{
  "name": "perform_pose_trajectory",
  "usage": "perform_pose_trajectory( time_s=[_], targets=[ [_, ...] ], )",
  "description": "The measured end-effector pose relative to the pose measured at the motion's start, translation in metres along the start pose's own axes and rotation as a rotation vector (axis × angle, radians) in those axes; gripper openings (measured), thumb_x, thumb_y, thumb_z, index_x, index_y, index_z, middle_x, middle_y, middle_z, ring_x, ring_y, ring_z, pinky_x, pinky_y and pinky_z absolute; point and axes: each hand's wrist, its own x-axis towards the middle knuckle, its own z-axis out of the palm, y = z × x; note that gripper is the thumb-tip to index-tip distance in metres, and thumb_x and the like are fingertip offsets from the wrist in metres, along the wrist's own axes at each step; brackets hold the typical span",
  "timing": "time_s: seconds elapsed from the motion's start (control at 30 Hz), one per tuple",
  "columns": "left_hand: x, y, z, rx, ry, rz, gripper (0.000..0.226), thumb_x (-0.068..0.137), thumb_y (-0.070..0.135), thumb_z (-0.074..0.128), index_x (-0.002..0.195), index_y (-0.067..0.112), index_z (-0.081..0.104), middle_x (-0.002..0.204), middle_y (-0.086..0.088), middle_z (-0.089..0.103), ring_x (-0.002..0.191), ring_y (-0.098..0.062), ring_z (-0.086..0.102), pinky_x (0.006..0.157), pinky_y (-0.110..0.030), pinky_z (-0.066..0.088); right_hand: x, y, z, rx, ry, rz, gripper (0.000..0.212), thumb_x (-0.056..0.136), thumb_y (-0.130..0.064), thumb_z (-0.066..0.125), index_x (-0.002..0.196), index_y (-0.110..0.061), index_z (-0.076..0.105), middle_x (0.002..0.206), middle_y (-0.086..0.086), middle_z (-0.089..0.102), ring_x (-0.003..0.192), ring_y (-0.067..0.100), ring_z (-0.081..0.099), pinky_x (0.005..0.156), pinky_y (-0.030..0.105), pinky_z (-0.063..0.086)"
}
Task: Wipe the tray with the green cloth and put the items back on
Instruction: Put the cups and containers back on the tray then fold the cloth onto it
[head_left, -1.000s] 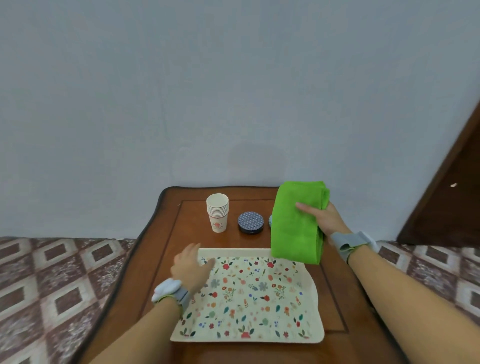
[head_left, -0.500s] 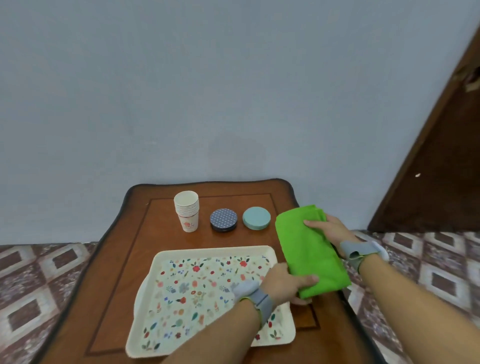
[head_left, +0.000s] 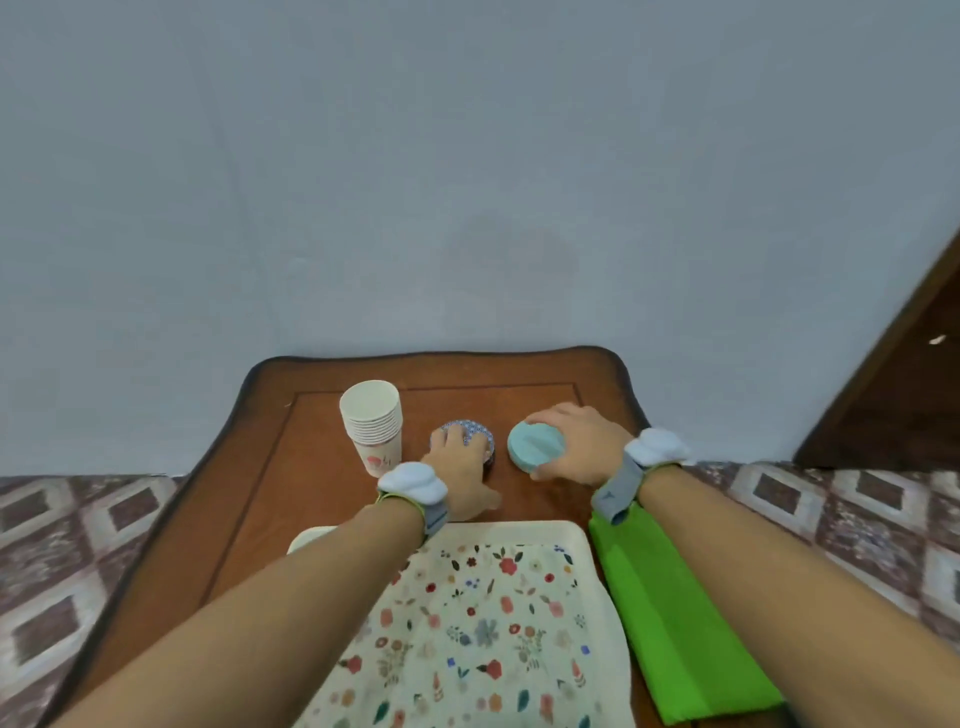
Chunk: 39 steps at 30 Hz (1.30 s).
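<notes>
The flowered tray (head_left: 483, 623) sits bare at the near edge of my table (head_left: 322, 499), the green cloth (head_left: 675, 623) folded flat just to its right. My left hand (head_left: 460, 475) closes over the dark patterned coaster (head_left: 475, 434) and my right hand (head_left: 576, 444) grips the pale blue coaster (head_left: 535, 447), tilted up; the stack of paper cups (head_left: 374, 423) waits beside them. Best lift both clear, I judge, and set them down flat inside the rim.
</notes>
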Motion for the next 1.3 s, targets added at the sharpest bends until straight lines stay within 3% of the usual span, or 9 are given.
perform_pose_trajectory(
  time_s=[0.13,0.23,0.37,0.47,0.73,0.83,1.1,1.2,1.3],
  targets=[
    [0.047,-0.009,0.006,0.125,-0.122,-0.015,0.099,0.065,0.048,0.073,0.150,0.036,0.023,0.163,-0.006,0.003,0.148,-0.039,0.002,0.110,-0.055,0.034,0.048,-0.011,0.004,-0.177,-0.173,0.019,0.095,0.067,-0.063,0.075,0.148,-0.046,0.028,0.153,0.005,0.031,0.136,0.040,0.034,0.108,0.050,0.038],
    [0.071,-0.017,0.006,0.181,-0.254,-0.014,0.104,0.059,0.051,0.073,0.148,0.052,0.018,0.166,0.001,-0.007,0.149,-0.044,-0.006,0.113,-0.061,0.026,0.063,-0.014,0.011,-0.239,-0.234,0.041,0.091,0.070,-0.056,0.076,0.147,-0.046,0.031,0.150,0.007,0.033,0.133,0.040,0.036,0.105,0.044,0.036],
    [0.087,-0.019,0.005,0.299,-0.289,0.024,0.101,0.050,0.057,0.070,0.139,0.057,0.023,0.152,-0.002,0.026,0.132,-0.043,0.030,0.100,-0.055,0.041,0.065,-0.012,0.025,-0.257,-0.139,0.004,0.073,0.073,-0.055,0.068,0.139,-0.050,0.038,0.133,0.007,0.043,0.115,0.039,0.047,0.083,0.039,0.039],
    [0.089,-0.016,0.000,0.337,-0.301,0.043,0.096,0.052,0.058,0.069,0.139,0.051,0.027,0.144,-0.003,0.033,0.126,-0.043,0.037,0.095,-0.053,0.045,0.064,-0.013,0.028,-0.249,-0.103,-0.006,0.065,0.072,-0.057,0.065,0.131,-0.046,0.044,0.127,0.006,0.047,0.106,0.039,0.051,0.074,0.036,0.038],
    [0.022,0.012,-0.019,0.259,-0.298,0.099,0.083,0.058,0.061,0.071,0.132,0.044,0.038,0.125,-0.008,0.039,0.112,-0.040,0.042,0.087,-0.051,0.049,0.042,-0.022,0.021,-0.185,-0.151,0.052,0.055,0.073,-0.048,0.070,0.124,-0.041,0.052,0.119,0.006,0.045,0.107,0.041,0.046,0.076,0.038,0.035],
    [-0.022,0.030,-0.026,0.280,-0.326,0.190,0.077,0.060,0.068,0.071,0.127,0.045,0.039,0.118,-0.007,0.041,0.104,-0.036,0.044,0.087,-0.049,0.049,0.012,-0.022,0.015,-0.168,-0.133,0.076,0.046,0.075,-0.046,0.072,0.118,-0.041,0.058,0.122,0.005,0.046,0.107,0.039,0.047,0.088,0.040,0.041],
    [-0.079,0.061,0.012,0.302,-0.381,0.246,0.082,0.065,0.068,0.071,0.137,0.043,0.039,0.126,-0.011,0.040,0.109,-0.040,0.043,0.088,-0.053,0.049,-0.071,-0.022,-0.010,-0.171,-0.063,0.090,0.050,0.067,-0.042,0.072,0.115,-0.043,0.058,0.123,0.001,0.045,0.107,0.033,0.042,0.089,0.040,0.047],
    [-0.089,0.058,0.026,0.269,-0.312,0.256,0.091,0.068,0.064,0.070,0.146,0.042,0.028,0.132,-0.012,0.037,0.114,-0.040,0.040,0.091,-0.053,0.048,-0.102,-0.031,-0.011,-0.187,-0.103,0.092,0.049,0.068,-0.040,0.071,0.115,-0.043,0.058,0.121,0.000,0.045,0.108,0.031,0.040,0.088,0.041,0.049],
    [-0.101,0.046,0.034,0.207,-0.270,0.195,0.135,0.047,0.080,0.072,0.151,0.045,-0.007,0.144,-0.013,0.027,0.125,-0.040,0.033,0.099,-0.055,0.042,-0.138,-0.052,-0.002,-0.161,-0.158,0.093,0.046,0.070,-0.040,0.073,0.113,-0.045,0.060,0.117,0.000,0.046,0.108,0.031,0.043,0.086,0.040,0.048]
  ],
)
